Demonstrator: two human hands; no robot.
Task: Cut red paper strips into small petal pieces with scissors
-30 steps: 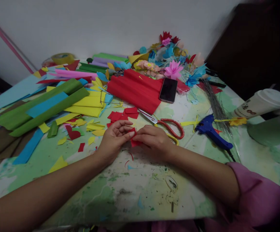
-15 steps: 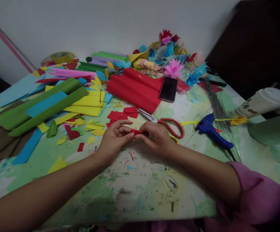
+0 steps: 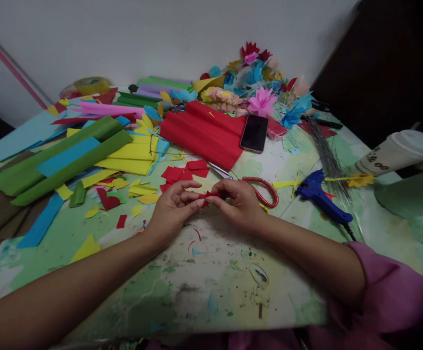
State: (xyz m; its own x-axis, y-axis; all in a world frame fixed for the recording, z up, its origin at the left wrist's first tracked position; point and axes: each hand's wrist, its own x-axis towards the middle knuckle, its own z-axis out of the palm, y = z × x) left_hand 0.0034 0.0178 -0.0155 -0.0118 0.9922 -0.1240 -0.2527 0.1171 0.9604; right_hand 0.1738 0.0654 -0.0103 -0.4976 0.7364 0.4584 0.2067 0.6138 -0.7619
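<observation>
My left hand (image 3: 173,206) and my right hand (image 3: 238,203) meet over the middle of the table, both pinching one small piece of red paper (image 3: 211,194) between fingertips. The paper looks folded or rolled narrow between them. Just behind the hands lie cut red paper squares (image 3: 184,173) and red-handled scissors (image 3: 258,187). A larger folded red crepe sheet (image 3: 206,133) lies further back.
A phone (image 3: 254,133) rests on the red sheet. A blue glue gun (image 3: 321,197), a bundle of wires (image 3: 324,150) and a lidded paper cup (image 3: 397,153) are at the right. Green, yellow and blue paper rolls (image 3: 69,158) fill the left; paper flowers (image 3: 262,85) stand at the back.
The red paper went from a wider piece held low to a narrow folded strip. My right hand has risen a little and shifted toward the scissors; my left hand has hardly moved.
</observation>
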